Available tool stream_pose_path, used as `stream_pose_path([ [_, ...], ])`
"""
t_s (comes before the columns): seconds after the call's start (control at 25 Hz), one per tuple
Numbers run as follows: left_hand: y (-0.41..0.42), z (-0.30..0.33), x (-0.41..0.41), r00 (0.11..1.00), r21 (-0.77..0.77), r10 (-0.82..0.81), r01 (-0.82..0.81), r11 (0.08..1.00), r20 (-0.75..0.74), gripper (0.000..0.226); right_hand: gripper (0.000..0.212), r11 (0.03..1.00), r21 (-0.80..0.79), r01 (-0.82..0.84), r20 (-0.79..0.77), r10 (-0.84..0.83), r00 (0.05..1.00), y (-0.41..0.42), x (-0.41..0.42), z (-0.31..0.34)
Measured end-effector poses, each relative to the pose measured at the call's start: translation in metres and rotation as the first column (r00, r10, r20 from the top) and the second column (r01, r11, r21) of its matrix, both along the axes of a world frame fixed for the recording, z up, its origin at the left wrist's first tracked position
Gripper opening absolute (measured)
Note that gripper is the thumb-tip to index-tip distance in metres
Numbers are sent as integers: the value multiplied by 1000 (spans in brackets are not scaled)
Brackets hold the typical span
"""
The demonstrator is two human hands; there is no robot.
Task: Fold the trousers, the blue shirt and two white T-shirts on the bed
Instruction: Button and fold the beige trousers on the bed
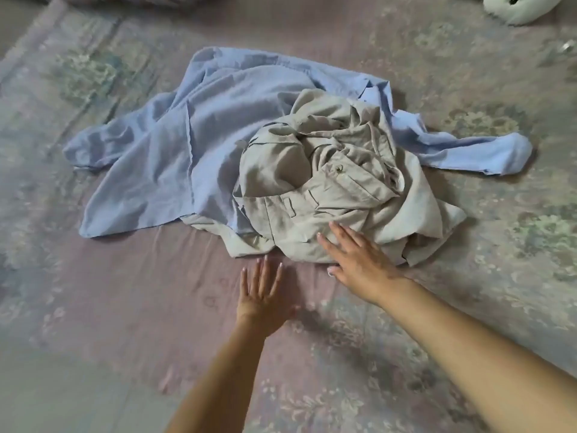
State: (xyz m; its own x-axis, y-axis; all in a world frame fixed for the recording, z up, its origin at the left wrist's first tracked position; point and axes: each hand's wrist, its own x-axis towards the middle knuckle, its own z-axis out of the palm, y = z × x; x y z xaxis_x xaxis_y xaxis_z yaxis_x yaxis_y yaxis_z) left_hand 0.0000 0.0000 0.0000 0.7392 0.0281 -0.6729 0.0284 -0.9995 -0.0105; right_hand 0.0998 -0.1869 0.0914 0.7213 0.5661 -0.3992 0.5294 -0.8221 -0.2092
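Note:
Beige trousers (331, 189) lie in a crumpled heap in the middle of the bed, a button and belt loops showing. Under and behind them a light blue shirt (175, 142) is spread out loosely, one sleeve reaching left and one right. My right hand (359, 260) lies flat with fingers spread on the near edge of the trousers. My left hand (262, 295) is flat on the bedsheet just in front of the heap, fingers apart, holding nothing. No white T-shirt can be made out.
The bed is covered by a pink and grey floral sheet (125, 307). A white soft object (521, 7) sits at the far right corner. A clear shiny item (562, 50) lies near the right edge.

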Motion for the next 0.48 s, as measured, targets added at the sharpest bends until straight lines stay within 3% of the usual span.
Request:
stream_pose_path([
  [0.08, 3, -30, 3, 998, -109, 28, -22, 994, 60, 95, 63, 992, 124, 1, 167, -22, 986, 29, 31, -29],
  [0.16, 6, -53, 1, 962, -114, 17, 15, 993, 273, 102, 58, 987, 157, 25, 215, -59, 975, 58, 63, -40],
  [0.24, 5, -61, -7, 918, -176, 57, 14, 984, 393, 97, 58, 998, 53, 29, 228, -40, 973, 81, 83, -53],
  [0.36, 8, -61, -6, 891, -109, -37, 96, 989, 453, 88, 52, 994, -103, 39, 328, -3, 945, 91, 90, -55],
  [0.48, 16, -48, -8, 820, -183, -3, 131, 974, 573, 69, 37, 994, 91, 67, 402, -98, 910, 83, 64, -49],
])
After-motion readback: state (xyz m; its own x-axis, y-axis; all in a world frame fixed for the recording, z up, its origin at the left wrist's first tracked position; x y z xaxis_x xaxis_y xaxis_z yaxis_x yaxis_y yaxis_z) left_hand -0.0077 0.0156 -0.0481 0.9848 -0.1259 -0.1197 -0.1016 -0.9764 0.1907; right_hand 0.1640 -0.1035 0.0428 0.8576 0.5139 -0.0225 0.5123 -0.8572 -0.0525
